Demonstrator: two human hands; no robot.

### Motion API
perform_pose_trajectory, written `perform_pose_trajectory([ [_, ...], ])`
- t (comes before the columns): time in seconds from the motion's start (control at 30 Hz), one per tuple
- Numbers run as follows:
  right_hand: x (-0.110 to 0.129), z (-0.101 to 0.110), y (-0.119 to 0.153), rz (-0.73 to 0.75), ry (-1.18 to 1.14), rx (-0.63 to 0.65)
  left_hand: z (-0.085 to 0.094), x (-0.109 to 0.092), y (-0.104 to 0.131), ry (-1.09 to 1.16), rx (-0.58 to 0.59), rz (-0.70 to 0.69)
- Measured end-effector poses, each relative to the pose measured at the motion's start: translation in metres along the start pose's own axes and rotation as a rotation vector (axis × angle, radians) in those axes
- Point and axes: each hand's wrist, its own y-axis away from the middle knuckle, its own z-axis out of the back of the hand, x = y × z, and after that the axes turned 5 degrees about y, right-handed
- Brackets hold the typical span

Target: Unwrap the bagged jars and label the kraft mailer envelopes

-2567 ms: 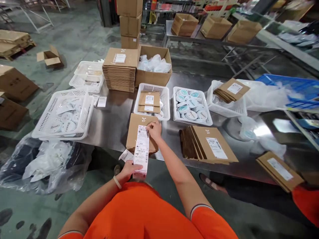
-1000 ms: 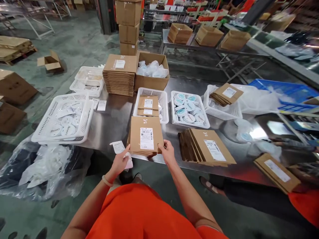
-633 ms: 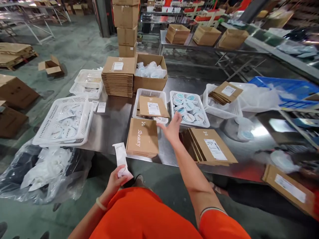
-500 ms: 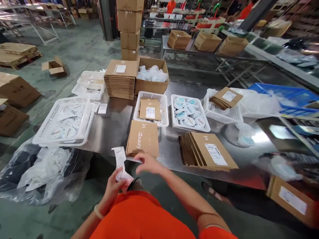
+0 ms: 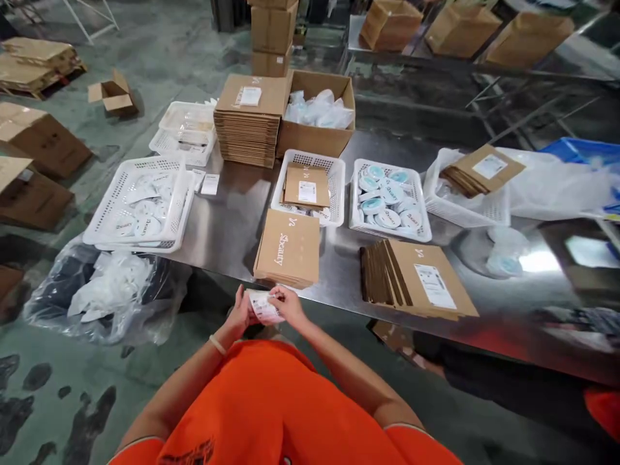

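Between my two hands, just off the table's front edge, is a white printed label sheet (image 5: 264, 307). My left hand (image 5: 240, 312) grips its left side, and my right hand (image 5: 289, 306) pinches its right upper edge. Right behind them lies a stack of brown printed mailers (image 5: 289, 250) on the metal table. A white basket (image 5: 338, 187) beyond it holds more mailers with a labelled one on top. To the right, a fanned pile of labelled mailers (image 5: 421, 278) rests near the edge.
White baskets of round packets stand left (image 5: 104, 216) and right (image 5: 427, 226). A tall mailer stack (image 5: 249, 132) and an open carton (image 5: 314, 137) are at the back. A plastic-lined bin (image 5: 159, 323) stands below left. Part of another person's arm (image 5: 436, 367) shows at right.
My right hand has come down from beside the mailer stack and taken hold of the label sheet. The strip that hung long from my left hand is now between both hands. The view has shifted.
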Motion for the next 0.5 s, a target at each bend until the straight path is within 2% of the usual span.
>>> perform_pose_trajectory([
  [0.1, 0.012, 0.009, 0.001, 0.082, -0.019, -0.038, -0.011, -0.012, -0.001, -0.151, 0.168, -0.228],
  [0.17, 0.019, 0.014, 0.004, 0.109, -0.039, -0.033, -0.016, -0.021, -0.002, -0.238, 0.214, -0.300],
  [0.33, 0.026, 0.021, 0.011, 0.117, -0.065, -0.081, -0.030, -0.035, -0.009, -0.364, 0.216, -0.373],
  [0.5, 0.020, 0.019, 0.016, 0.196, 0.025, -0.254, -0.039, -0.039, -0.015, -0.518, 0.159, -0.456],
])
